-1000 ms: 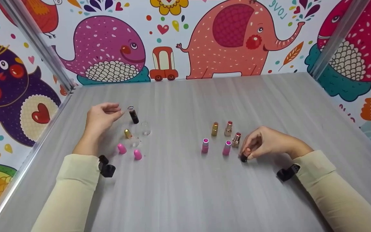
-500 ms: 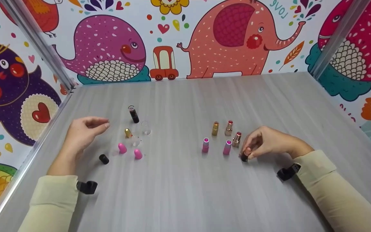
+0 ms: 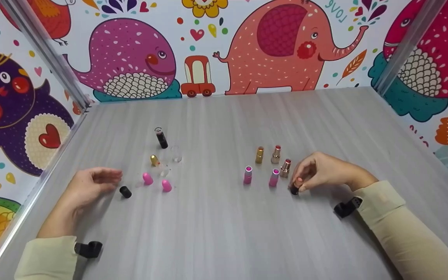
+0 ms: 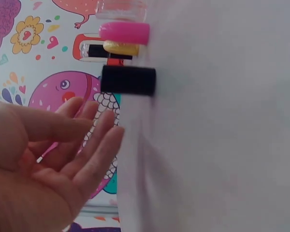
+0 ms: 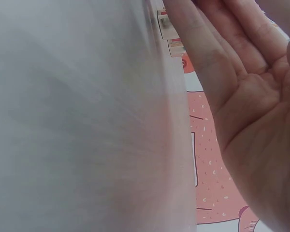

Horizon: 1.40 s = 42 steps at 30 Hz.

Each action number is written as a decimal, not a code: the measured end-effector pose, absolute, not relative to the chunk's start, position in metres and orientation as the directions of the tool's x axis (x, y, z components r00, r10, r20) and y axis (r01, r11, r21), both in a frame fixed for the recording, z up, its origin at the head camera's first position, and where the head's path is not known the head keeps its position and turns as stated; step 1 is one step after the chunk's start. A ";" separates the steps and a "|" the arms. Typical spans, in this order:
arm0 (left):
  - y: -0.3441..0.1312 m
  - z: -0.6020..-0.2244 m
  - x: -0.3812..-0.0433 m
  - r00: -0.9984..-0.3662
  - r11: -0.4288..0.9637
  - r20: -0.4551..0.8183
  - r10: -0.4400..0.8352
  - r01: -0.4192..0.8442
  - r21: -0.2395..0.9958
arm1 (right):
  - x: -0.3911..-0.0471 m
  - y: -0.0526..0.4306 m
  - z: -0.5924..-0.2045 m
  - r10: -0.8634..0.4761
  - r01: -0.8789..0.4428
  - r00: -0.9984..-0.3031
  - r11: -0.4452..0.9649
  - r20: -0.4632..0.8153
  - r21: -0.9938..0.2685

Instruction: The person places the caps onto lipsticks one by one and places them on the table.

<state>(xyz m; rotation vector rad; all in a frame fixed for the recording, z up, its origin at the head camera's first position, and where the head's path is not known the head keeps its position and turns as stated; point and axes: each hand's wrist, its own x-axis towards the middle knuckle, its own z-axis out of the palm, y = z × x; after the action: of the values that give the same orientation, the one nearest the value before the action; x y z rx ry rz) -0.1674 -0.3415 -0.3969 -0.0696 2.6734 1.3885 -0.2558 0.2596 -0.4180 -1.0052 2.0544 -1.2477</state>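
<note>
In the head view my left hand (image 3: 88, 186) hovers low at the left, its fingers extended towards a short black lipstick cap (image 3: 125, 191) but apart from it. The left wrist view has the same cap (image 4: 128, 80) standing upright beyond the loosely spread fingers (image 4: 99, 157). Over on the right, my right hand (image 3: 325, 171) pinches a small black lipstick (image 3: 294, 190) with a peach-coloured tip between thumb and fingers, its base at the tabletop. That lipstick is hidden in the right wrist view, where the palm (image 5: 261, 130) fills the right side.
Pink caps (image 3: 166, 186), a gold cap (image 3: 154, 160), clear caps (image 3: 176, 154) and a black tube with a clear top (image 3: 161, 139) stand on the left. Uncapped pink lipsticks (image 3: 248, 175), a gold one (image 3: 259, 155) and rose-gold ones (image 3: 275, 154) stand beside my right hand.
My left hand has drawn back from beside the black tube, towards me and to the left, uncovering the black cap. My right hand has stayed in place on the lipstick.
</note>
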 end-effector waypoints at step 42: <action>-0.314 -0.415 -0.158 -0.996 0.707 -0.052 -0.070 -0.086 0.702 | -0.256 0.259 -0.420 -0.810 -0.305 -0.585 0.275 -0.049 -0.912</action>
<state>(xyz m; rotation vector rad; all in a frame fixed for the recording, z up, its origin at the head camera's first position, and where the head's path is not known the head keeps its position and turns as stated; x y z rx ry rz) -0.1583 -0.3138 -0.4149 -0.1312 2.8828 1.1864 -0.2563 0.2591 -0.4204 -0.9993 2.0335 -1.2825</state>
